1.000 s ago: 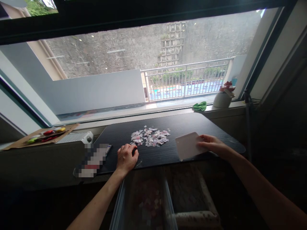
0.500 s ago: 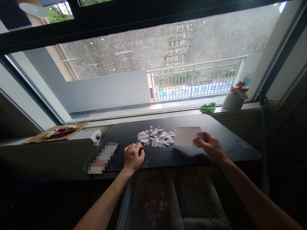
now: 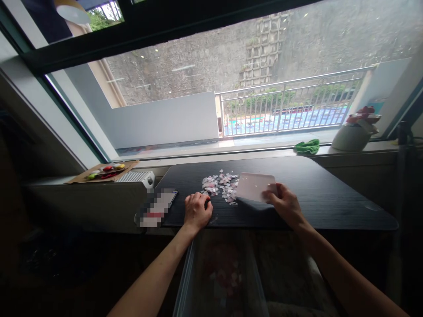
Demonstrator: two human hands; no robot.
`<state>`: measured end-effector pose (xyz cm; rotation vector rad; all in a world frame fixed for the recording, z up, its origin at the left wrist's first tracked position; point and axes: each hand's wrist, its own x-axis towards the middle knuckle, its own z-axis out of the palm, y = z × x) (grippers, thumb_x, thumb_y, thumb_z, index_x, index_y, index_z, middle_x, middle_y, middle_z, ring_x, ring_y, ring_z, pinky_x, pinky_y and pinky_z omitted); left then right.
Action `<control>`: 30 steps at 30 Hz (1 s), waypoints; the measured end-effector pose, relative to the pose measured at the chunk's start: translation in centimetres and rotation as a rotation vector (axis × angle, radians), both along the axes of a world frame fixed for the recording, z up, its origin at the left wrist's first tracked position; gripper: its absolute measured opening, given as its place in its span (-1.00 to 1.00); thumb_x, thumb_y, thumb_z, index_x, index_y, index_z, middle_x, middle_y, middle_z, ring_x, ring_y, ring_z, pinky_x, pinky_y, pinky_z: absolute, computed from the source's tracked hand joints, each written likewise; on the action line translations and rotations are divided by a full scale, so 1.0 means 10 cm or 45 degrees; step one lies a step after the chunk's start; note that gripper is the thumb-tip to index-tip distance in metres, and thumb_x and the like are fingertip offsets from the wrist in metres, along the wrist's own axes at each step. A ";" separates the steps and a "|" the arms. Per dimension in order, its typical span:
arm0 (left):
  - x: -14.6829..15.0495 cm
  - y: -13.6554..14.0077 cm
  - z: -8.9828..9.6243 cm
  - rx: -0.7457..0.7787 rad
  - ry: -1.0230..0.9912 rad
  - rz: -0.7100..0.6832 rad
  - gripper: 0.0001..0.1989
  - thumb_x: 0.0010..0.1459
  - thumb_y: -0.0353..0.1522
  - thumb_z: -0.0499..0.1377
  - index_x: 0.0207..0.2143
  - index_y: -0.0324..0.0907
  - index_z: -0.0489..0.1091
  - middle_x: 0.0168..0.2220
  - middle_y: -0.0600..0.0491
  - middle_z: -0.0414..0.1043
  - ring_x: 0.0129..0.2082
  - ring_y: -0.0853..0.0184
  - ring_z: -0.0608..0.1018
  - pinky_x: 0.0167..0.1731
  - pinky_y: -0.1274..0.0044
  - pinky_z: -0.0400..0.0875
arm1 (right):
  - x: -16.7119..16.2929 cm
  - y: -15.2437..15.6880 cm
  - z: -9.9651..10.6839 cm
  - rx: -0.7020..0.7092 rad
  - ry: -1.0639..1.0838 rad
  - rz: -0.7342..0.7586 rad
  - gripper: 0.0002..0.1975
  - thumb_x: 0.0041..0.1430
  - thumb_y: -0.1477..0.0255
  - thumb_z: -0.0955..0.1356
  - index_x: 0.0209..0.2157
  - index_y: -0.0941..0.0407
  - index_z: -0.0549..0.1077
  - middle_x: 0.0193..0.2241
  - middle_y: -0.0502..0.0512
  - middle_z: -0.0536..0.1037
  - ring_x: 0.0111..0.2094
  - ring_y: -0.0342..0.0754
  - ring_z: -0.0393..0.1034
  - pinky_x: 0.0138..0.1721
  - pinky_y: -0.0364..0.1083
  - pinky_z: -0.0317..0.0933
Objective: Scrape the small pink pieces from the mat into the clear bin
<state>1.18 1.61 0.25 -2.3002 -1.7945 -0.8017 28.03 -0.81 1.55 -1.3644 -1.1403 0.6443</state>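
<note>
My right hand [image 3: 286, 203] pinches the right side of a pale, flat rectangular panel [image 3: 254, 185] with rounded corners, held tilted over the dark table. Its left edge meets a pile of small whitish-pink paper-like scraps [image 3: 214, 182], and some scraps may be hidden behind it. Left of the panel, my left hand [image 3: 198, 209] rests near the table's front edge with its fingers curled in. A dark gap shows by its thumb; whatever lies under those fingers, if anything, is hidden. The scraps lie just beyond this hand.
The dark table [image 3: 317, 198] stands below a window. A blurred-out phone-like object [image 3: 158, 209] lies on its left end. Below the front edge, a clear bin [image 3: 228, 273] holds more scraps. On the sill are a green cloth [image 3: 307, 146] and a white sprayer bottle [image 3: 353, 136].
My right hand has brought the panel leftward against the scraps, and the pile now looks narrower. My left hand keeps its curled pose near the edge. The whole view has shifted.
</note>
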 end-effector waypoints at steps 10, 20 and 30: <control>0.01 0.00 -0.01 -0.009 -0.024 0.006 -0.83 0.11 -0.38 0.09 -0.29 -0.14 0.46 -0.26 0.00 0.45 -0.18 0.21 0.44 0.01 0.31 0.20 | -0.10 -0.05 0.05 -0.003 0.029 0.105 -0.69 -0.13 0.31 0.38 -0.29 0.13 0.43 -0.40 0.08 0.55 -0.39 0.00 0.45 -0.34 -0.01 0.38; 0.01 0.00 0.00 -0.007 -0.024 0.009 -0.85 0.10 -0.38 0.09 -0.30 -0.13 0.46 -0.26 0.00 0.45 -0.19 0.22 0.43 0.00 0.32 0.20 | -0.08 -0.08 0.02 0.024 -0.025 0.035 -0.65 -0.07 0.28 0.39 -0.21 0.13 0.42 -0.36 0.10 0.55 -0.38 -0.01 0.44 -0.35 -0.03 0.37; 0.01 0.01 -0.01 -0.013 -0.032 0.007 -0.84 0.09 -0.38 0.10 -0.30 -0.13 0.47 -0.26 -0.01 0.45 -0.18 0.21 0.44 0.00 0.31 0.20 | -0.15 -0.11 0.04 -0.006 -0.150 0.043 -0.67 -0.07 0.30 0.37 -0.23 0.12 0.43 -0.38 0.10 0.55 -0.38 0.00 0.43 -0.33 -0.02 0.34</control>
